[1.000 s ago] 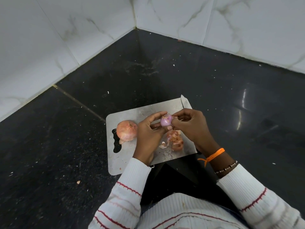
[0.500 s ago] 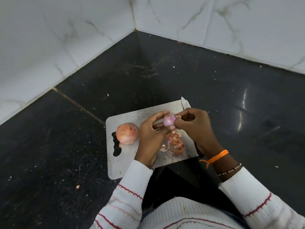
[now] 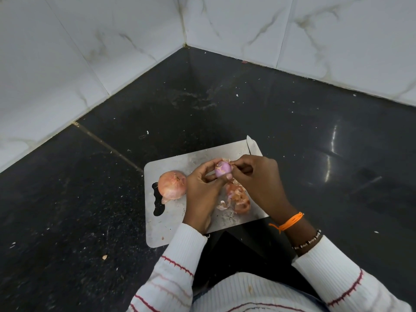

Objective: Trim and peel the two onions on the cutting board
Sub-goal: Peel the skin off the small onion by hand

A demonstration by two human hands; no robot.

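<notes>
A small purple onion (image 3: pixel 222 169), mostly peeled, is held above the steel cutting board (image 3: pixel 171 230). My left hand (image 3: pixel 202 190) grips it from below and the left. My right hand (image 3: pixel 258 179) pinches a strip of dry skin at the onion's top right. A larger onion (image 3: pixel 172 184) in its orange-pink skin lies on the left part of the board, next to the handle slot. Loose peels (image 3: pixel 236 198) lie on the board under my hands. A knife blade tip (image 3: pixel 251 144) shows at the board's far right corner; the rest is hidden by my right hand.
The board lies on a dark stone floor (image 3: pixel 67 210) in a corner of white marble-tiled walls (image 3: pixel 67 64). Small crumbs and skin flakes dot the floor. My white striped sleeves and lap fill the bottom of the view.
My hands have kept hold of the small onion and shifted only slightly; my right fingers now pinch skin at its top. The larger onion has not moved.
</notes>
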